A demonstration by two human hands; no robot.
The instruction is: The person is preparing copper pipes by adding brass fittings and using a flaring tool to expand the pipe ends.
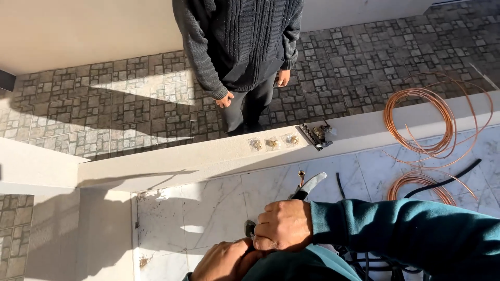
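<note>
My right hand (284, 226) comes in from the right in a teal sleeve. It is closed around the dark handles of a cutter (311, 184), whose silver jaws point up and away. Just left of the jaws, a thin copper tube end (301, 176) with a flared tip sticks up. My left hand (224, 260) sits lower, pressed against the underside of my right hand with its fingers curled. What it grips is hidden. A small dark round part (250, 228) shows between the two hands.
Another person in a dark knitted sweater (239, 41) stands on the paved ground beyond a low white wall (172, 156). On the wall lie three small bags of brass fittings (272, 142) and a flaring tool (315, 135). Copper tube coils (424, 122) and a black cable (448, 179) lie at right.
</note>
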